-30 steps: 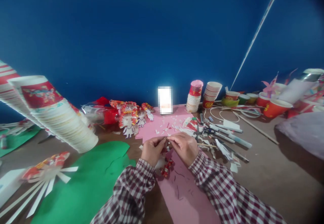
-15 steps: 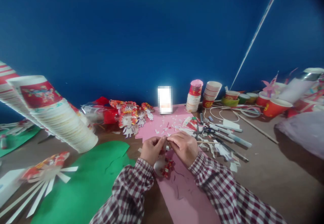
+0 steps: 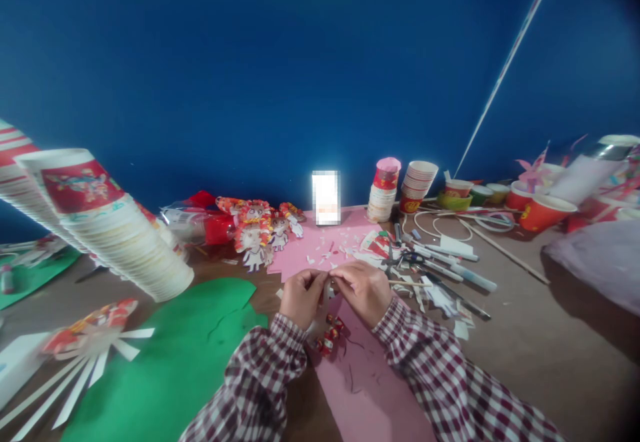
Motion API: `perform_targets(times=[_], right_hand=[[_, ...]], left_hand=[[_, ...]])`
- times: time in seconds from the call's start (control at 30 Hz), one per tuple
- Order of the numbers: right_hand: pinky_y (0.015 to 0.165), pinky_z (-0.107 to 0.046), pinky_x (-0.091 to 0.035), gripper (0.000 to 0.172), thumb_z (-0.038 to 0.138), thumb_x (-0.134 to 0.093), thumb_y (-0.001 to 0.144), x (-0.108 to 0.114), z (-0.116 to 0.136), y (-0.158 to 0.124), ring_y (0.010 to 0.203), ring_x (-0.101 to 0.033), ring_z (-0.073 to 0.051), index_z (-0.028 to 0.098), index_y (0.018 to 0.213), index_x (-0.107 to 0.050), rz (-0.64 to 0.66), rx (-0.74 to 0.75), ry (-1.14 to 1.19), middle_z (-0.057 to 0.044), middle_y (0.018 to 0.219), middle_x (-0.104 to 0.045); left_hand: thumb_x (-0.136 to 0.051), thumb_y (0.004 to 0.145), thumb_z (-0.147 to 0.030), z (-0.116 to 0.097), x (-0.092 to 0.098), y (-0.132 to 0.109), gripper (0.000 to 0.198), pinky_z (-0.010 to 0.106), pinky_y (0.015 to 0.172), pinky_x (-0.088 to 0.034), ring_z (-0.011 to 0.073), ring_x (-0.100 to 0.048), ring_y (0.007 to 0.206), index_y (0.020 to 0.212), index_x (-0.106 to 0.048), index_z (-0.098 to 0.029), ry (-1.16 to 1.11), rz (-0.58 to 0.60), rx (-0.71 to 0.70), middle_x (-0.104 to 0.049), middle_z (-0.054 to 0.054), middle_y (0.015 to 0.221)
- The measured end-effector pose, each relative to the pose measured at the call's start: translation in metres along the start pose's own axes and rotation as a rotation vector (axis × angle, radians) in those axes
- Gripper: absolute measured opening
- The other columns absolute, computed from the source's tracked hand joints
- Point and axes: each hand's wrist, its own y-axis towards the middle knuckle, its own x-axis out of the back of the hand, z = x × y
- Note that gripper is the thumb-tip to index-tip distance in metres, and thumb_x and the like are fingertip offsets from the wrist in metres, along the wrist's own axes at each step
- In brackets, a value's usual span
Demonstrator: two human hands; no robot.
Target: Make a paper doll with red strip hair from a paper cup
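Fingers [image 3: 313, 282] pinch paper cutout [image 3: 330, 336] over pink sheet [image 3: 365, 377].

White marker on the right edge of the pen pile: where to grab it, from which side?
Mid-barrel of the white marker, from above, fingers across its width: it lies flat, and bare table flanks its right side.

Right of the right hand [image 3: 363, 292], a clutter of pens [image 3: 450, 270] and paper scraps [image 3: 440, 299] blocks the near path; beyond it the brown surface [image 3: 525, 342] lies open. Left of the left hand [image 3: 300, 297], the flat green sheet [image 3: 165, 362] leaves low passage up to the toppled cup stack [image 3: 105, 235]. Paper figures [image 3: 257, 229] and upright cup stacks [image 3: 383, 195] crowd the far edge.
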Motion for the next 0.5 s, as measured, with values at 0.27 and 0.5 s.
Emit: perform_targets(times=[0.27,0.5], right_hand=[[0.07,-0.024,-0.042,0.016,0.025,-0.047,0.083,0.0009,0.0012,0.0008,0.079,-0.058,-0.014,0.022,0.087,-0.063,0.006,-0.035,0.004,-0.002,0.082,-0.065],[0.071,-0.025,-0.042,0.016,0.025,-0.048,0.083,0.0011,0.001,0.0008,0.078,-0.057,-0.015,0.022,0.085,-0.063,0.008,-0.042,0.02,-0.002,0.081,-0.065]], left_hand=[[-0.055,0.071,-0.036,-0.0031,-0.0005,-0.0024,0.024,0.019,0.039,-0.033,0.008,-0.043,0.036,0.07,-0.063,-0.014,0.007,-0.035,-0.069,-0.051,-0.003,0.042],[-0.054,0.072,-0.036,-0.0001,0.0004,-0.003,0.024,0.02,0.042,-0.035,0.0088,-0.044,0.037,0.071,-0.064,-0.014,0.098,-0.048,-0.097,-0.052,-0.003,0.041]])
